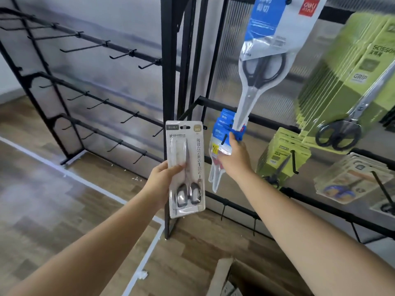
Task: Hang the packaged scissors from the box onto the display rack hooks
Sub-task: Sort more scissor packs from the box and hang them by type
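The scene is bright and evenly lit with soft, cool daylight, and shadows are faint. Broad pale glare washes over the translucent panel (pixel 119 82) behind the left rack and spreads as a whitish sheen over the wooden floor (pixel 42 199) at near left. The clear bag of the large hanging scissors pack (pixel 267 60) catches reflections. The wide-angle lens bends straight rack bars (pixel 89 37) and stretches the green packs (pixel 352 71) at far right, which are smeared and soft. The white pack (pixel 185 167) at centre is fairly sharp, its small print slightly blurred.
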A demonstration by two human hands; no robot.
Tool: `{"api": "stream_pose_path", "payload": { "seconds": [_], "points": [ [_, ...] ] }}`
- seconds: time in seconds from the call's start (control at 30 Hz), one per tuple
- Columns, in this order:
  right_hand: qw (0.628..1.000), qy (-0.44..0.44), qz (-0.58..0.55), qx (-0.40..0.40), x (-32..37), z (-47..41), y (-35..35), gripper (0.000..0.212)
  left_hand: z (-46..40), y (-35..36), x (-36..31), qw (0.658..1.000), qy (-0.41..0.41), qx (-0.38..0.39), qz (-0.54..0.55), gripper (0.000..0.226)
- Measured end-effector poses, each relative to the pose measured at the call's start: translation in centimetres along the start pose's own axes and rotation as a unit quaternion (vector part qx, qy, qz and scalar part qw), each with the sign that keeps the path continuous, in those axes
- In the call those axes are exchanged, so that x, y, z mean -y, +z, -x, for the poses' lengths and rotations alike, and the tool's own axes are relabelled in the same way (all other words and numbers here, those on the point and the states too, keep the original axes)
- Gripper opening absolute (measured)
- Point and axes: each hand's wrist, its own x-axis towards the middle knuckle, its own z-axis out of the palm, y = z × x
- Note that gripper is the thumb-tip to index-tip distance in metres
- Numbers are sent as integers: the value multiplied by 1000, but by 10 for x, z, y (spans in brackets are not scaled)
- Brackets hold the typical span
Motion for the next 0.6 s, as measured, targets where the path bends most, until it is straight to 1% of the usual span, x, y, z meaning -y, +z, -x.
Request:
{"api": "stream_pose_path", "payload": {
  "seconds": [0.03,0.1,0.13,0.17,0.2,0.3,0.37,0.4,0.47,0.53,0.6],
  "points": [
    [1000,2,1,2,2,3,0,60,1,-1,0,1000,-3,2,-4,10],
    [999,-10,-19,-33,3,16,0,48,3,0,-1,1000,-9,5,-9,14],
    [998,-17,-47,-45,3,23,-2,41,4,0,-3,1000,-14,7,-9,17],
    [995,-21,-84,-40,4,29,-4,32,7,1,-4,1000,-17,10,-9,21],
    [992,-23,-120,-15,6,36,-7,23,10,3,-7,1000,-18,14,-13,24],
    [981,-56,-157,97,14,56,-18,23,21,11,-19,999,0,36,-31,36],
    [972,-88,-188,113,21,65,-26,15,30,20,-29,998,23,39,-39,37],
    [966,-101,-213,110,26,69,-30,14,34,26,-35,998,34,36,-45,37],
    [957,-123,-248,85,36,74,-42,18,43,40,-47,996,63,39,-55,36],
    [959,-143,-241,33,43,78,-59,22,50,59,-57,992,99,54,-57,33],
    [955,-182,-232,-17,45,83,-81,28,55,81,-68,987,133,64,-57,27]
  ]
}}
